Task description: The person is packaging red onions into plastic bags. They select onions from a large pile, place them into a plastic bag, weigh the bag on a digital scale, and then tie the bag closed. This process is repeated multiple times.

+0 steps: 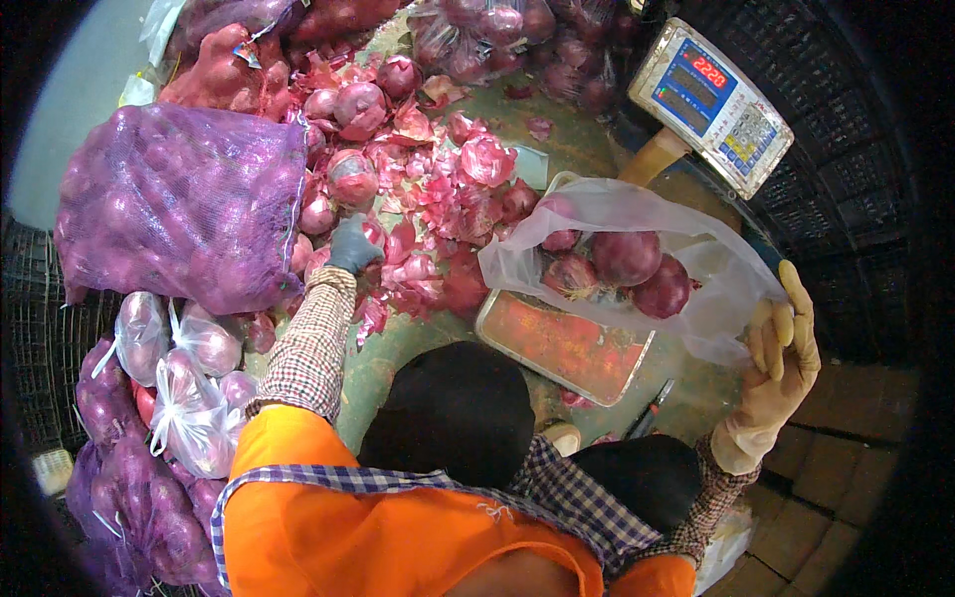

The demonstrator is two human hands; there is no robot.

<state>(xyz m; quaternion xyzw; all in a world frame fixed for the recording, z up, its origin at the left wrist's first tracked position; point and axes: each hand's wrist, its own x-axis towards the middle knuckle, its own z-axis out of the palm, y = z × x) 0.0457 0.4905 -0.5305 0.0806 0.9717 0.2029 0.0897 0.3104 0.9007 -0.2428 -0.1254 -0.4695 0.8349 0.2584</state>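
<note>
My left hand (354, 245), in a dark grey glove, reaches into a heap of loose red onions and peeled skins (418, 179); its fingers are bent against an onion or skin, and the hold is unclear. My right hand (783, 328), in a pale glove, pinches the right edge of a thin translucent plastic bag (716, 298). Several red onions (627, 258) lie in the bag, which rests with its mouth open over the tray of a scale (563, 343). The scale's display head (712, 108) stands beyond the bag, its red digits lit.
A full purple mesh sack of onions (183, 205) lies at the left, tied plastic bags of onions (190, 410) below it. More bagged onions (485, 33) are at the back. A tool with dark and red handles (651, 410) lies near my knees. Black crates (843, 149) stand at the right.
</note>
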